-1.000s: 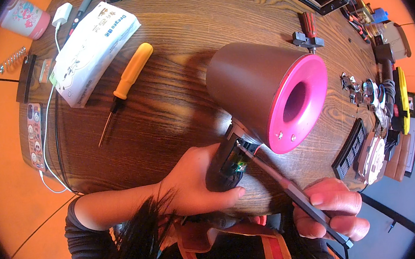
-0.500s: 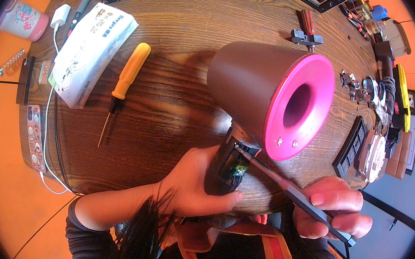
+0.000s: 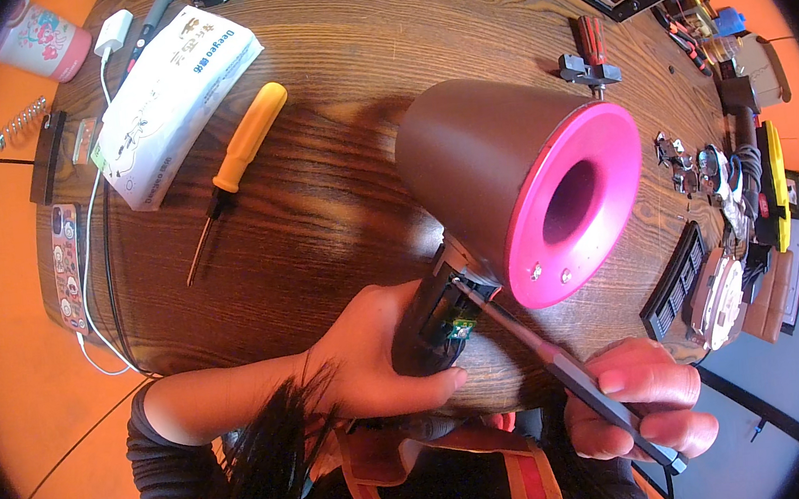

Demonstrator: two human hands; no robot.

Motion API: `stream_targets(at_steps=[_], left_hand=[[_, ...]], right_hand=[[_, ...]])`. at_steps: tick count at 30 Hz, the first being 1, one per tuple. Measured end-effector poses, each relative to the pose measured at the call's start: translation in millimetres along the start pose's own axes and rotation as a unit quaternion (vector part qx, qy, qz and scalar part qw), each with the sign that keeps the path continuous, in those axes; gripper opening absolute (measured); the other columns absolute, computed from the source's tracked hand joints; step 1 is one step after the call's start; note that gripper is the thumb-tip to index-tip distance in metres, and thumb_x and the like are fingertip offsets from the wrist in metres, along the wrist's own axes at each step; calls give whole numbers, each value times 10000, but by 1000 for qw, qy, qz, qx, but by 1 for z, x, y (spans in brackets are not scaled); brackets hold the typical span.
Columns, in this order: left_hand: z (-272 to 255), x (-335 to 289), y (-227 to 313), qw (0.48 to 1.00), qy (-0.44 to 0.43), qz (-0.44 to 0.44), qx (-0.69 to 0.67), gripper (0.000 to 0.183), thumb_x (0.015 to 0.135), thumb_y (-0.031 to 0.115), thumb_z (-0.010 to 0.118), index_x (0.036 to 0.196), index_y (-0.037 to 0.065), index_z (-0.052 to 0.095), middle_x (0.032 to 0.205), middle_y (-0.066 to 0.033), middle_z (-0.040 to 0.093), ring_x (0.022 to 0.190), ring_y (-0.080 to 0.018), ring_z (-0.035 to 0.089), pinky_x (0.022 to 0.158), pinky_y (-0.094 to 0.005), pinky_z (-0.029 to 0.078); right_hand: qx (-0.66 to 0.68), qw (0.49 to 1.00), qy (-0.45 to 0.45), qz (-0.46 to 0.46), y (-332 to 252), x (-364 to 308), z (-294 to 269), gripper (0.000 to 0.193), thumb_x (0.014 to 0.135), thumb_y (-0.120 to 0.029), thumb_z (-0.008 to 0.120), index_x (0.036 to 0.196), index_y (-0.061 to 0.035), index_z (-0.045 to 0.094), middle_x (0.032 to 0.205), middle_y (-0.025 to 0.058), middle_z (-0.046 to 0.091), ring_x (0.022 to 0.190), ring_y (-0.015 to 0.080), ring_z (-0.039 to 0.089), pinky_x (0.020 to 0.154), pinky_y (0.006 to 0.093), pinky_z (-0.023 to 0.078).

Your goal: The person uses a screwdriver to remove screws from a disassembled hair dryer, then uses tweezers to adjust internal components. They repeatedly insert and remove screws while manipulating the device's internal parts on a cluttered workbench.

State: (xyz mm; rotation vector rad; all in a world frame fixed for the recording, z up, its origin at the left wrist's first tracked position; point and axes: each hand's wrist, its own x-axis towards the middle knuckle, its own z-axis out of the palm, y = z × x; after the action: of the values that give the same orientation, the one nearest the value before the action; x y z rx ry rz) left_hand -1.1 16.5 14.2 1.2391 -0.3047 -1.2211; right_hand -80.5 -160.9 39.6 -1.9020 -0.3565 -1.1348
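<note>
A dark hair dryer (image 3: 467, 152) with a bright pink ring (image 3: 620, 190) stands in front of me, its handle tilted toward me. My left hand (image 3: 371, 353) is wrapped around that handle, thumb along the near side. The handle's side is uncovered and shows a small green circuit board (image 3: 462, 328). Between the fingers of my right hand (image 3: 640, 399) is a slim, dark grey, pen-shaped soldering iron (image 3: 581, 386) with a cable at its rear end. Its thin tip reaches into the opening at the top of the handle, below the pink ring. Whether the tip touches a part inside, I cannot tell.
On the wooden table (image 3: 339, 217) lie a yellow-handled screwdriver (image 3: 249, 139), a white tissue pack (image 3: 165, 108) and a patterned phone (image 3: 67, 262) with a white cable. A red-handled tool (image 3: 591, 43) lies behind the dryer. A black vent grille (image 3: 672, 281) and loose parts sit at right.
The hair dryer has shifted very slightly to the left. Both hands and the soldering iron keep nearly the same place.
</note>
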Motion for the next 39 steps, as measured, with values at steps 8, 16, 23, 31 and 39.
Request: stream_targets(at_steps=[8,16,23,31,39], left_hand=[[0,0,0,999,7,28,16,446,675,236,692,975,-32,502,763,-71,543,703,-138,492,641,-290,420],[-1,0,1,999,8,26,17,445,677,229,687,985,-34,503,775,-76,551,713,-138,498,652,-288,422],[0,0,3,999,9,31,20,446,676,229,687,983,-35,503,764,-71,546,704,-134,495,643,-287,419],[-1,0,0,1000,2,23,18,438,675,231,693,968,-33,503,751,-68,543,691,-131,489,629,-284,417],[0,-1,1,1000,-6,-3,3,441,679,234,692,980,-28,504,759,-70,549,697,-131,491,638,-289,421]], right_hand=[[-2,1000,4,-9,1,2,2,379,813,-262,622,840,-97,282,713,141,504,411,175,465,336,240,381],[65,995,-45,-53,7,4,-1,381,811,-242,620,825,-97,269,717,134,511,417,172,471,336,240,380],[46,998,-10,-34,4,1,-1,382,810,-253,623,833,-101,274,716,134,508,434,176,473,353,236,386],[42,999,-9,-33,4,2,2,376,811,-244,619,828,-97,274,714,138,505,415,170,464,338,236,379],[58,998,-6,-36,4,4,2,336,808,-192,603,818,-91,283,716,137,506,397,170,450,330,241,370]])
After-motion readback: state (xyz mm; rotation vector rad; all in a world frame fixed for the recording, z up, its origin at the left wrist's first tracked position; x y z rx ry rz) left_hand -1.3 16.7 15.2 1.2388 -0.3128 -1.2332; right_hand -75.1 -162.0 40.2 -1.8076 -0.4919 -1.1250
